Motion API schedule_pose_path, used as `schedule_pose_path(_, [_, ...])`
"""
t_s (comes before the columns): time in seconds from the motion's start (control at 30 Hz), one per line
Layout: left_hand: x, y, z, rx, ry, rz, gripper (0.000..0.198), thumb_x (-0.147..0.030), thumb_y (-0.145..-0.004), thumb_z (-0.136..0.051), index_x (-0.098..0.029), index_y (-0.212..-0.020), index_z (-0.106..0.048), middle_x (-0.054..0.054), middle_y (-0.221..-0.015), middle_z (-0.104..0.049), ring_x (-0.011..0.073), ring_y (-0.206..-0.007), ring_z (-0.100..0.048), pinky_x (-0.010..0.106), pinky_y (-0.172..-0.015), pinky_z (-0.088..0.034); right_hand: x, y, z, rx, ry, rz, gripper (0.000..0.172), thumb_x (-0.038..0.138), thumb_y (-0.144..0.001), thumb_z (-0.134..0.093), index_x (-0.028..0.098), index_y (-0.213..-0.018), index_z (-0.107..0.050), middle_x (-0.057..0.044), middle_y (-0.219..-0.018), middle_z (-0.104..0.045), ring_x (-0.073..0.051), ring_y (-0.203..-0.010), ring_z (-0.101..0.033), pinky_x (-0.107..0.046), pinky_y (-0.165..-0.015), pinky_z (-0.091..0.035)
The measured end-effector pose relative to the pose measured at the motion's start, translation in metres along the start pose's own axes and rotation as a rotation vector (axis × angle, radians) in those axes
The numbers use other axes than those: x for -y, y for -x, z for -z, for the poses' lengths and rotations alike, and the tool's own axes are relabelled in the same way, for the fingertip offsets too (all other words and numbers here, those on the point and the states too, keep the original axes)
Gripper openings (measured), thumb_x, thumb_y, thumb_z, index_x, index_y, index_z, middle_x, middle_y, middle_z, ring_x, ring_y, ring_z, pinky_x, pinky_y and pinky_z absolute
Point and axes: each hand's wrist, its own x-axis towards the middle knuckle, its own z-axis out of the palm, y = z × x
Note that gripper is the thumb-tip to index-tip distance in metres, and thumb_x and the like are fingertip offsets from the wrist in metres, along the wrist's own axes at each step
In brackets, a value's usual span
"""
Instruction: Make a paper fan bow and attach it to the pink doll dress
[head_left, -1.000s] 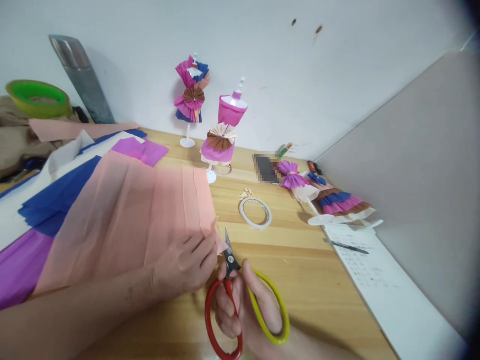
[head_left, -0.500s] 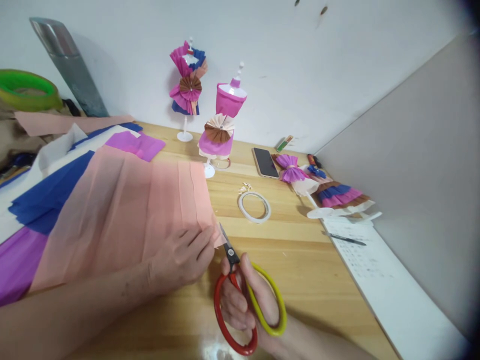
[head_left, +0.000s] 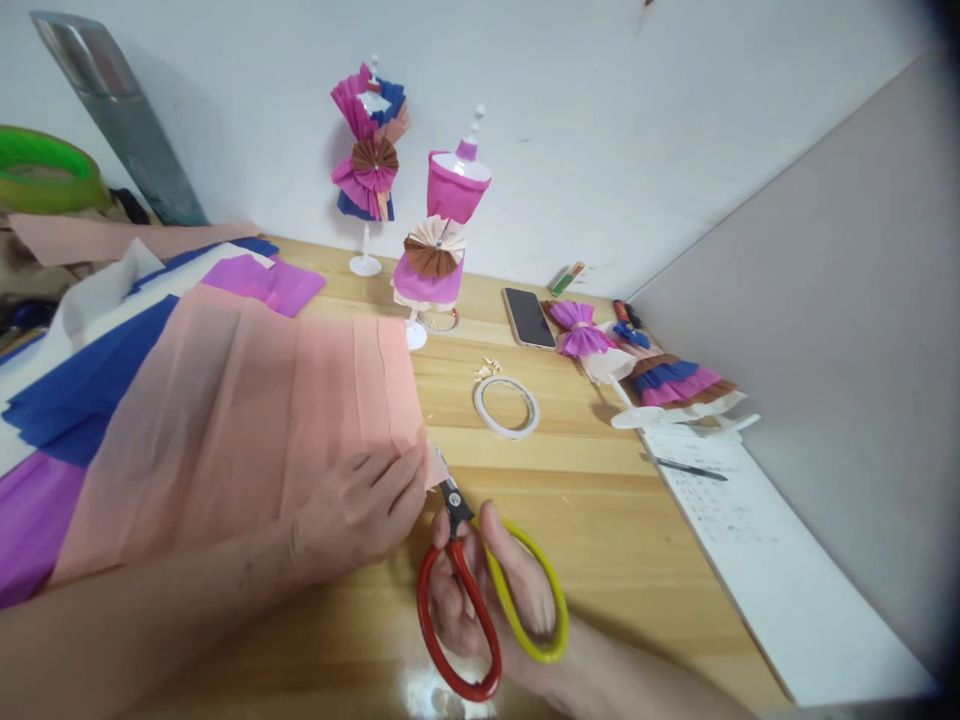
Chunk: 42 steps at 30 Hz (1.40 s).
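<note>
A wide sheet of peach crepe paper lies across the left of the table, with folded ridges near its right edge. My left hand rests on its lower right corner, fingers curled and pinching the edge. In my right hand is a pair of scissors with one red and one yellow handle loop. Thumb and fingers pass through the loops. The blades point up and away, close together, at the paper's corner just right of my left fingertips; a small flap of paper sticks out there.
White tape roll, phone and two dressed mini mannequins stand beyond. A third mannequin lies at right near a pen and written paper. Blue crepe paper and a grey bottle are left.
The scissors and my right hand have shifted slightly left and up, and the blades look more closed. My left hand stays on the paper. The whole view has shifted a little.
</note>
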Motion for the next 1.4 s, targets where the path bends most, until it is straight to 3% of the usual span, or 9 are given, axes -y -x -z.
schedule_pose_path(0.1, [0.0,0.0,0.001,0.011,-0.003,0.003,0.025,-0.004,-0.09,-0.04,-0.008,-0.089,-0.065,0.012,-0.088,-0.073,0.0195,-0.078,-0.069,0.031,-0.07,-0.058,-0.004,-0.001,0.007,0.048,0.054,0.043,0.058,0.074,-0.077,-0.054,0.019,-0.095,-0.056,0.002,-0.055,-0.056,-0.008,-0.04,-0.043,-0.018,-0.042,-0.028])
schedule_pose_path(0.3, [0.002,-0.004,0.003,0.015,0.018,0.009,0.024,-0.005,-0.09,-0.04,-0.007,-0.085,-0.063,0.013,-0.087,-0.073,0.0198,-0.077,-0.069,0.031,-0.068,-0.059,-0.008,-0.002,0.015,0.052,0.074,0.075,0.059,0.075,-0.082,-0.045,0.019,-0.096,-0.055,0.002,-0.054,-0.055,-0.008,-0.039,-0.042,-0.018,-0.041,-0.027])
schedule_pose_path(0.63, [-0.001,0.0,-0.001,-0.001,0.041,-0.005,0.021,-0.004,-0.088,-0.044,-0.008,-0.088,-0.064,0.013,-0.091,-0.073,0.0195,-0.081,-0.068,0.032,-0.073,-0.057,-0.006,-0.002,0.014,0.038,0.078,0.05,0.054,0.071,-0.082,-0.051,0.019,-0.094,-0.057,0.001,-0.055,-0.056,-0.01,-0.043,-0.044,-0.018,-0.043,-0.029])
schedule_pose_path(1.23, [-0.001,-0.003,-0.001,-0.04,0.043,-0.005,0.023,-0.005,-0.089,-0.042,-0.009,-0.084,-0.064,0.012,-0.087,-0.073,0.0196,-0.076,-0.067,0.032,-0.067,-0.058,-0.005,-0.001,0.008,0.051,0.088,0.081,0.051,0.068,-0.085,-0.049,0.02,-0.097,-0.059,-0.001,-0.064,-0.059,-0.01,-0.047,-0.048,-0.02,-0.044,-0.032])
schedule_pose_path(1.4, [-0.001,0.0,0.0,0.008,0.041,0.006,0.022,-0.004,-0.087,-0.043,-0.008,-0.082,-0.064,0.014,-0.087,-0.072,0.0205,-0.08,-0.066,0.032,-0.067,-0.057,-0.004,0.001,0.004,0.073,0.099,0.116,0.05,0.068,-0.088,-0.044,0.02,-0.094,-0.057,0.002,-0.056,-0.055,-0.007,-0.037,-0.037,-0.019,-0.04,-0.026])
